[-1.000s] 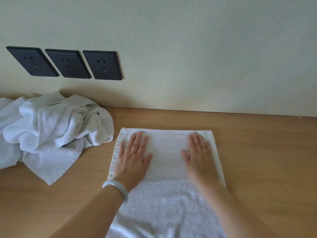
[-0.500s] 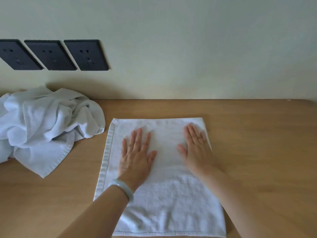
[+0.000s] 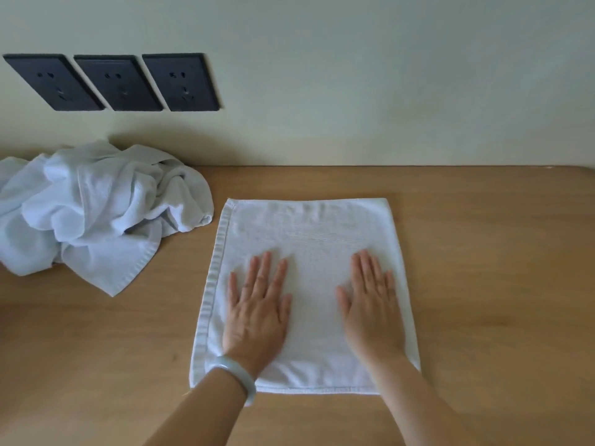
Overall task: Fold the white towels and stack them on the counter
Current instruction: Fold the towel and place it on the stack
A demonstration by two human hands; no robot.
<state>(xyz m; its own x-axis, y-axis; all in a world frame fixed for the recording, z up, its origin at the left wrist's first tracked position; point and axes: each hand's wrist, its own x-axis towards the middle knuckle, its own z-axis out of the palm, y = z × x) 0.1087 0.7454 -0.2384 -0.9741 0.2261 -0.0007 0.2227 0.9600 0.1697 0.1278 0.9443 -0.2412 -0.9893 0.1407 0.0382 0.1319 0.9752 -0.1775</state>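
A white towel [image 3: 309,233] lies flat as a rectangle in the middle of the wooden counter [image 3: 483,284]. My left hand [image 3: 257,312], with a pale bangle on its wrist, presses palm-down on the towel's near left part, fingers straight. My right hand [image 3: 373,310] presses flat on the near right part in the same way. A crumpled heap of white towels [image 3: 96,207] sits to the left, against the wall, apart from the flat towel.
Three black wall sockets [image 3: 119,82] are set in the pale wall above the heap. The counter's rounded back right corner [image 3: 579,170] shows at the far right. Bare wood lies to the right of the flat towel.
Both hands have slid toward me along the flat towel, from its far end to its near half. The whole towel is now in view.
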